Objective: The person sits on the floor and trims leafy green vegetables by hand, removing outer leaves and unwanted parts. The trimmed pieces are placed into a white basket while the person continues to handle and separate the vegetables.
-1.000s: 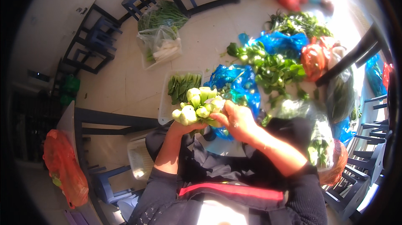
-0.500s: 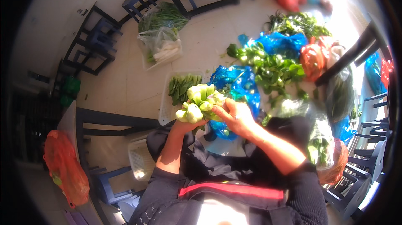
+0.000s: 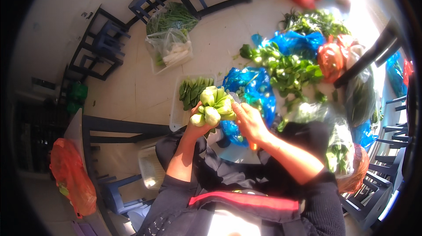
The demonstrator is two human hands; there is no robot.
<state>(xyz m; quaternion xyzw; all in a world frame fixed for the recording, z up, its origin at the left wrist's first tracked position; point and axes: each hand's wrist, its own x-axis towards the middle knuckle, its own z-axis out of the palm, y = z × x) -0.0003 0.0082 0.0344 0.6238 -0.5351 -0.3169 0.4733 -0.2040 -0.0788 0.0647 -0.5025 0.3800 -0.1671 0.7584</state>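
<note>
Our left hand clamps the greens, while our right hand, gripping a knife, shows its blade plainer than before.

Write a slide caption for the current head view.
Left fingers hold a pale-green leafy vegetable bunch, right fingers at its side, near a crinkled blue plastic bag.

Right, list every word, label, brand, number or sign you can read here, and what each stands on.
None: no readable text shows in this view.
The bok choy bunch in the left hand, the blue plastic bag and the white basket show no lettering.
Pale marks on the left sleeve: too blurred to read.
</note>
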